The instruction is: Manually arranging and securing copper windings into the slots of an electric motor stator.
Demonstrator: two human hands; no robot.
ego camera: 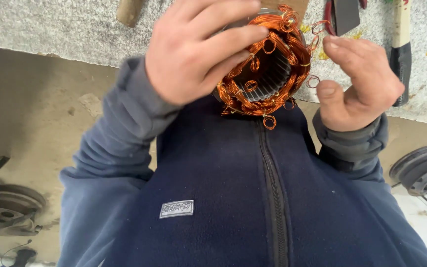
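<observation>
left fingers (pixel 223 39) curled around the copper-wound stator (pixel 265 64), right hand (pixel 357 84) half-open just beside it

Your left hand (pixel 193 49) is raised with its fingers curled and pointing right. Your right hand (pixel 357 84) is near it, palm toward you, fingers bent loosely, thumb up.

Navy zip-front fleece jacket (pixel 253 198), small grey chest patch (pixel 176 208), grey-blue sleeves (pixel 124 113).
</observation>
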